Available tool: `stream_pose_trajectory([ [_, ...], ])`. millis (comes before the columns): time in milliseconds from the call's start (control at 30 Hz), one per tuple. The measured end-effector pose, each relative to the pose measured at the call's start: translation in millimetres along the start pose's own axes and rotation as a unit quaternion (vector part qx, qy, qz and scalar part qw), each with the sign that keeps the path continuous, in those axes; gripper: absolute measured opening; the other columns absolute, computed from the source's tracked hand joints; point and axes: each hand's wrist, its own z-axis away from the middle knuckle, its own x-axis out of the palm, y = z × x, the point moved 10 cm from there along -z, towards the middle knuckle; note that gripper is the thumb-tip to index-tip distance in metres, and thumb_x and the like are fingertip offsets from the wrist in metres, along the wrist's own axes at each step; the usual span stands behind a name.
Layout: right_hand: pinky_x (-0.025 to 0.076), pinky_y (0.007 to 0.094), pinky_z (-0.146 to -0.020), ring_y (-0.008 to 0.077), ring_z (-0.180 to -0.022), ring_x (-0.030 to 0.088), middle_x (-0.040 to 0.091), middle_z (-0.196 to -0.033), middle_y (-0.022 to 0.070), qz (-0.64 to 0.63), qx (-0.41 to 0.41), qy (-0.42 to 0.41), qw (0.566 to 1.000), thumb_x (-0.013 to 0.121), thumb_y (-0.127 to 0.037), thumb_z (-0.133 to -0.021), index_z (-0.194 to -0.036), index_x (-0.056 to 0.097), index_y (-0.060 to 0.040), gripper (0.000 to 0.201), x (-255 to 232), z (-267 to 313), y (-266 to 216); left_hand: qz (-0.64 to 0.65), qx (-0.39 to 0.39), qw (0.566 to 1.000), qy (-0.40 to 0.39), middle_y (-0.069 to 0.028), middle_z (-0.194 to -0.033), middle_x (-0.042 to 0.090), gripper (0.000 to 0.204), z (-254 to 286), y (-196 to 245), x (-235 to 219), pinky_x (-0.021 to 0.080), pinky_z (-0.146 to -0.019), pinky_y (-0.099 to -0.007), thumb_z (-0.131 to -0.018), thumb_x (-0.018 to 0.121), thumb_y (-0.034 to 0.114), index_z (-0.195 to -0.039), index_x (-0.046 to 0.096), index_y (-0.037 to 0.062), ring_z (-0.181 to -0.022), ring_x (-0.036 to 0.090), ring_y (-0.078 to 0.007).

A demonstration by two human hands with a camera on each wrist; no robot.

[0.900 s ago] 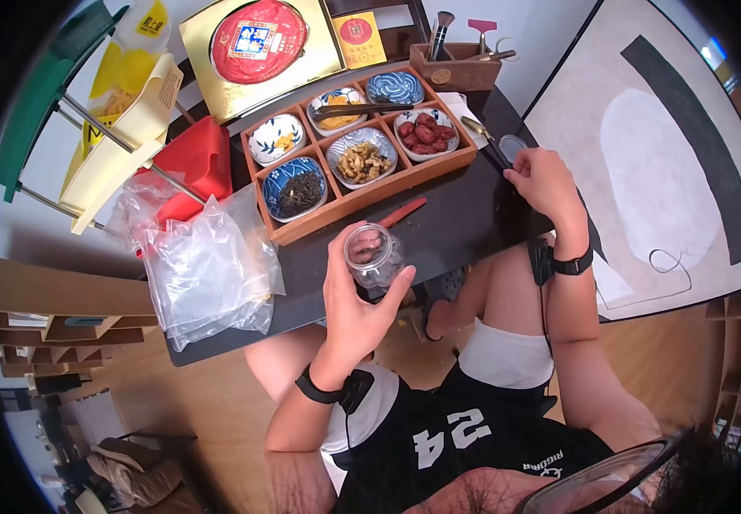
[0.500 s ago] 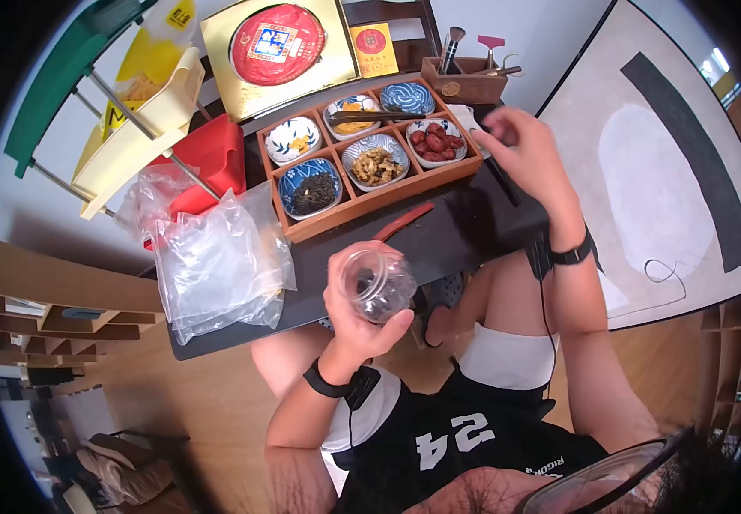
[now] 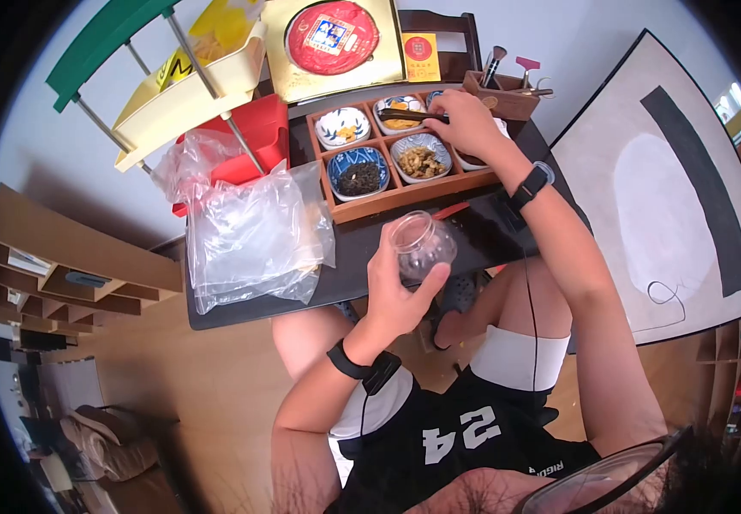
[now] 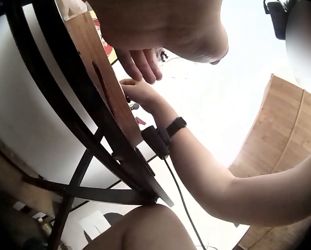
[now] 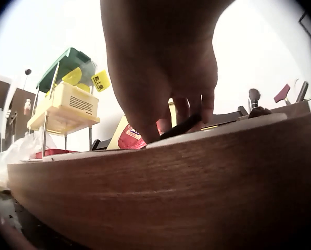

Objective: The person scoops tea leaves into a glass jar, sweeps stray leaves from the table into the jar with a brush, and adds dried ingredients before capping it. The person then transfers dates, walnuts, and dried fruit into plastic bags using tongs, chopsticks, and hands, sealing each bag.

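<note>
My left hand [image 3: 400, 287] grips a clear jar [image 3: 423, 247] over the front edge of the table, its open mouth tilted up. Over the back of the divided wooden tray [image 3: 369, 206], my right hand [image 3: 471, 124] pinches one end of the dark tongs [image 3: 405, 115]. These tongs [image 5: 182, 126] show between thumb and fingers in the right wrist view. They lie across a patterned bowl with yellow pieces [image 3: 390, 127]. Walnut-like pieces [image 3: 421, 162] fill the bowl in front, and dark tea leaves [image 3: 358, 178] the one left of it. My right arm largely hides the bowl of red dates.
Clear plastic bags [image 3: 255, 236] lie at the table's left, beside a red bin [image 3: 259, 137] and a tiered rack [image 3: 182, 94]. Behind the tray stands a gold box [image 3: 336, 73]; a wooden holder [image 3: 507, 101] with a brush is at back right. A reddish stick [image 3: 450, 211] lies before the tray.
My right hand has moved from the table's right side, up and left, to the tongs on the tray. The left hand keeps hold of the jar; the head view has shifted.
</note>
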Motion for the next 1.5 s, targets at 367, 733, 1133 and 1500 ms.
stream_pose_trajectory([
  [367, 0.051, 0.0452, -0.072, 0.0379, -0.078, 0.068, 0.07, -0.085, 0.0215, -0.127, 0.039, 0.068, 0.989, 0.066, -0.017, -0.097, -0.105, 0.063, 0.0001, 0.019, -51.9, 23.8, -3.8, -0.107, -0.069, 0.991, 0.03, -0.0096, -0.133, 0.063, 0.07, -4.8, -14.8, -4.1, 0.05, -0.098, -0.0327, -0.084, 0.083, 0.007, -0.145, 0.049, 0.0032, -0.116, 0.062, -0.019],
  [733, 0.052, 0.0409, -0.066, 0.0325, -0.074, 0.068, 0.07, -0.08, 0.0147, -0.17, 0.096, 0.019, 0.981, 0.068, -0.022, -0.096, -0.11, 0.069, -0.0066, 0.021, -61.6, 92.0, -23.7, -0.118, -0.13, 0.984, -0.029, -0.0133, -0.127, 0.064, 0.075, -7.1, -20.2, 9.3, 0.047, -0.104, -0.0359, -0.084, 0.08, 0.008, -0.15, 0.046, 0.0016, -0.115, 0.062, -0.021],
  [1133, 0.054, 0.045, -0.067, 0.0348, -0.079, 0.07, 0.069, -0.079, 0.0151, -0.006, 0.093, 0.033, 0.995, 0.068, -0.021, -0.092, -0.096, 0.066, -0.0042, 0.017, -53.3, 103.1, -46.8, -0.296, -0.045, 0.954, 0.009, -0.0152, -0.131, 0.059, 0.073, -16.9, -12.4, -0.2, 0.046, -0.103, -0.0386, -0.084, 0.079, 0.006, -0.15, 0.048, 0.0046, -0.118, 0.058, -0.0268],
  [1500, 0.054, 0.0462, -0.066, 0.0362, -0.076, 0.069, 0.069, -0.077, 0.0161, -0.068, 0.06, 0.009, 0.996, 0.07, -0.023, -0.092, -0.09, 0.069, -0.0061, 0.017, -45.1, 94.7, -44.3, -0.31, -0.057, 0.949, 0.034, -0.0161, -0.132, 0.059, 0.077, -17.7, -15.0, -8.3, 0.038, -0.109, -0.0443, -0.08, 0.085, 0.012, -0.149, 0.051, 0.0068, -0.123, 0.053, -0.034],
])
